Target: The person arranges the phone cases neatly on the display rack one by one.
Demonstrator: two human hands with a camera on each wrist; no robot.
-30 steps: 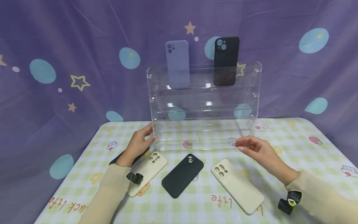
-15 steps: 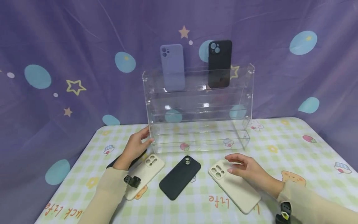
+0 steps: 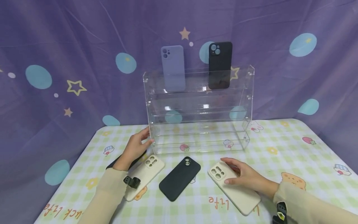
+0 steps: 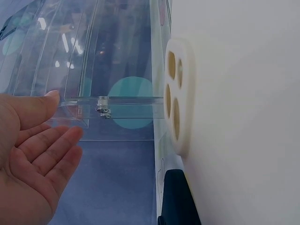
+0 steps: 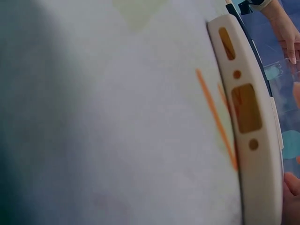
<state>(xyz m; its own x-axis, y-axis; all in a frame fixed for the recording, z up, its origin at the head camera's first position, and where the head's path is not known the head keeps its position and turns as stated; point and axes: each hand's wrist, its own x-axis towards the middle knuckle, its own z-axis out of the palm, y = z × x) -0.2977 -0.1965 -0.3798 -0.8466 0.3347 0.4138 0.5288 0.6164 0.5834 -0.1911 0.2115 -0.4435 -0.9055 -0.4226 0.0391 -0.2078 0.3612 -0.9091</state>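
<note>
My left hand (image 3: pixel 135 146) rests at the lower left side of a clear acrylic tiered rack (image 3: pixel 201 137), thumb in front and fingers behind its edge. In the left wrist view, the thumb (image 4: pixel 44 108) is at the rack's front corner. My right hand (image 3: pixel 246 175) lies over a cream phone case (image 3: pixel 237 196), thumb above its face and fingertips past its far edge. The right wrist view shows that case's side (image 5: pixel 258 154) with its cutouts, flat on the table. A purple phone case (image 3: pixel 173 68) and a black phone case (image 3: pixel 220 65) stand on the top tier.
A dark phone case (image 3: pixel 180 179) lies in the middle of the checkered tablecloth (image 3: pixel 193 208). Left of it is another cream phone case (image 3: pixel 145 177), with one more black case (image 3: pixel 112 165) partly under my left forearm. A purple curtain (image 3: pixel 84 46) hangs behind.
My right hand has left the rack's lower right corner, come toward me and lowered over the right cream phone case. My left hand stays at the rack. The head view has shifted slightly.
</note>
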